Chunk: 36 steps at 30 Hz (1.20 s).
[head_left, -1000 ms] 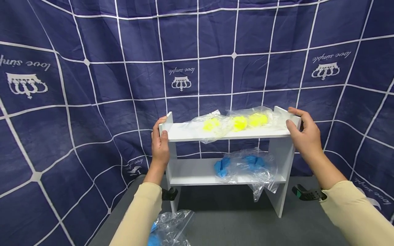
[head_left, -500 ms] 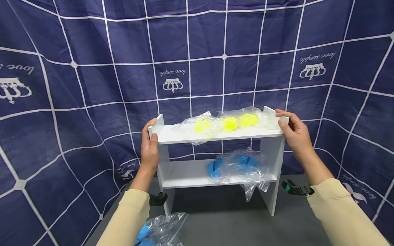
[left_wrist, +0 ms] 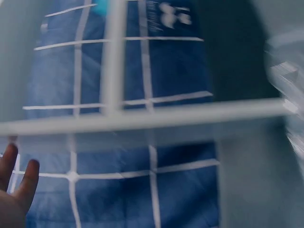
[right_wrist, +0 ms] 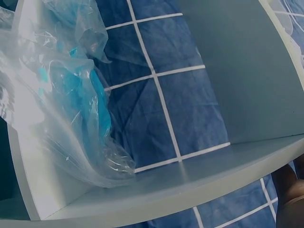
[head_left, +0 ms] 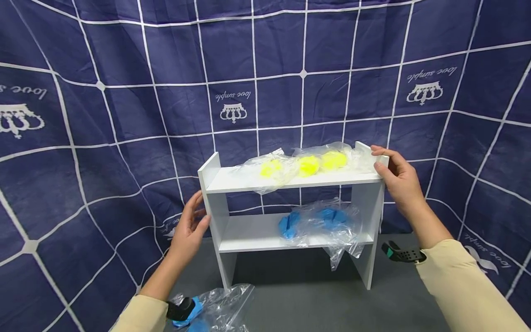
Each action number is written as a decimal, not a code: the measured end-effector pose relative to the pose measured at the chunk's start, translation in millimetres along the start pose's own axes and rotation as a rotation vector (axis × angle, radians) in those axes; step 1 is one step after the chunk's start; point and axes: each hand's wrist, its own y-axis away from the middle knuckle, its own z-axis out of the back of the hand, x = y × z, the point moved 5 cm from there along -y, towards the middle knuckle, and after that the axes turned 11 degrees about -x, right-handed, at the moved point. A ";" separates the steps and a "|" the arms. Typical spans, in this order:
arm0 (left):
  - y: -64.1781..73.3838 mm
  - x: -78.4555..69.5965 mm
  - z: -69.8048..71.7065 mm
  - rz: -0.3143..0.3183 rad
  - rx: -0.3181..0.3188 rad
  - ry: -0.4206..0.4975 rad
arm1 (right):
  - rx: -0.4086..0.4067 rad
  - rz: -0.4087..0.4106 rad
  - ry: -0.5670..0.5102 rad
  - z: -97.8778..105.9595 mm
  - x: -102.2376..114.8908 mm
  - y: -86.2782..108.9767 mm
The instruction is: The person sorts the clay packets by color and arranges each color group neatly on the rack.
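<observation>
A white two-tier shelf (head_left: 292, 182) stands upright on the dark table. My right hand (head_left: 400, 182) grips the top of its right side panel, thumb in front and fingers over the edge. Lower down, beside the outer face of the left side panel, is my left hand (head_left: 188, 233), its fingers loosely bent and holding nothing; whether the fingertips touch the panel I cannot tell. Clear bags with yellow contents (head_left: 309, 166) lie on the upper tier. Clear bags with blue contents (head_left: 321, 223) lie on the lower tier, partly hanging over its front edge. The left wrist view is blurred.
Another clear bag with blue contents (head_left: 220, 306) lies on the table (head_left: 303, 306) at the front left, near my left wrist. A dark blue curtain (head_left: 282, 106) with white grid lines hangs behind and at both sides.
My left hand has let go of the left panel's top and moved down along its outer side. My right hand keeps its grip. The head view shifted somewhat; the shelf's bags lie as before.
</observation>
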 end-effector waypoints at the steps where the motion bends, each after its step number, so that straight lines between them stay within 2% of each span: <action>1: 6.9 3.8 2.5 -0.011 0.026 -0.040 | 0.003 0.000 0.005 -0.4 -0.3 0.2; 4: 26.3 15.8 10.6 -0.033 0.094 -0.151 | 0.017 -0.003 0.021 -1.7 -0.8 1.3; 11: 64.3 49.8 27.5 -0.006 0.253 -0.293 | 0.042 0.001 0.030 -2.3 0.8 3.5; 16: 94.2 78.0 33.8 0.042 0.415 -0.356 | 0.045 0.012 0.005 -2.1 2.3 3.4; 20: 118.5 100.7 39.3 0.049 0.561 -0.387 | 0.054 0.018 -0.016 -3.0 1.5 3.8; 22: 126.6 111.2 42.4 0.034 0.613 -0.400 | 0.054 0.015 -0.020 -3.1 0.8 4.0; 24: 131.9 119.4 46.0 0.011 0.641 -0.377 | 0.050 0.010 -0.023 -3.0 0.5 4.1; 30: 140.9 133.3 54.6 -0.129 0.612 -0.281 | 0.032 0.005 -0.031 -2.5 0.3 3.8; 36: 149.3 150.2 55.9 -0.099 0.686 -0.190 | 0.039 0.004 -0.066 -3.1 0.5 4.5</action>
